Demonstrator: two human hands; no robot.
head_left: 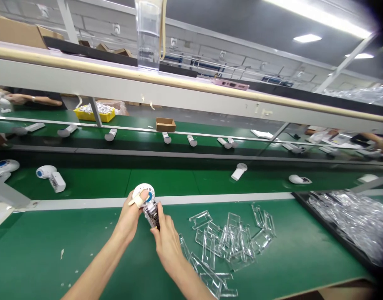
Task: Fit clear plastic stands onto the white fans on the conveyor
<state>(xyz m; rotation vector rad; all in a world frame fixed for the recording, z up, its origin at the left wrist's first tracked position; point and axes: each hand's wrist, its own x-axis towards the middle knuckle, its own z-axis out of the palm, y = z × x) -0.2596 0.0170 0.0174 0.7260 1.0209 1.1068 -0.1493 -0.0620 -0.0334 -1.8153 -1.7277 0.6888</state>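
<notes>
A white handheld device with a round head and an uncovered handle is held between my two hands above the green tabletop. Circuitry shows inside the handle, and a blue ring shows on the head. My left hand grips the head, with pale tape wrapped on its thumb. The fingers of my right hand are closed along the handle's side. To the right of my hands lies a loose heap of clear plastic frames; some of them are partly hidden behind my right forearm.
A black tray full of clear plastic parts stands at the right. Beyond the tabletop runs a green conveyor carrying several white devices. A shelf rail crosses above, with a clear cup. Co-workers' hands show at both far sides.
</notes>
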